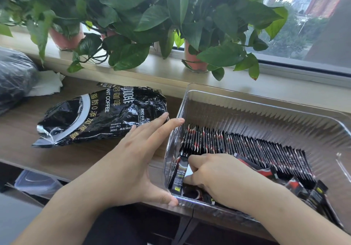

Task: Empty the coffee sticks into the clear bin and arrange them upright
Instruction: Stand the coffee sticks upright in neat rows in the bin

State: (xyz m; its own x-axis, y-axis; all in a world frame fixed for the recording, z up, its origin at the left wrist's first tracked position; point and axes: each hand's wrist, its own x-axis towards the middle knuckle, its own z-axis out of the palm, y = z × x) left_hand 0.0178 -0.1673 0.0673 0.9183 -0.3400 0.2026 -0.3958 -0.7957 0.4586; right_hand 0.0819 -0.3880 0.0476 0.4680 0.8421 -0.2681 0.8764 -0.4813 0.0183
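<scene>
The left hand [133, 159] presses flat, fingers straight, on the nine o'clock wall of the clear bin [266, 110]. Inside, near seven o'clock, the right hand [218, 176] pinches coffee sticks [179, 175]; they look light, slick and floppy, best gripped mid-length.

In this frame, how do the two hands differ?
The left hand is outside the clear bin, fingers straight against its left wall; the right hand is inside it. The left hand holds nothing; the right hand pinches a coffee stick. Both are at its near left corner.
</scene>
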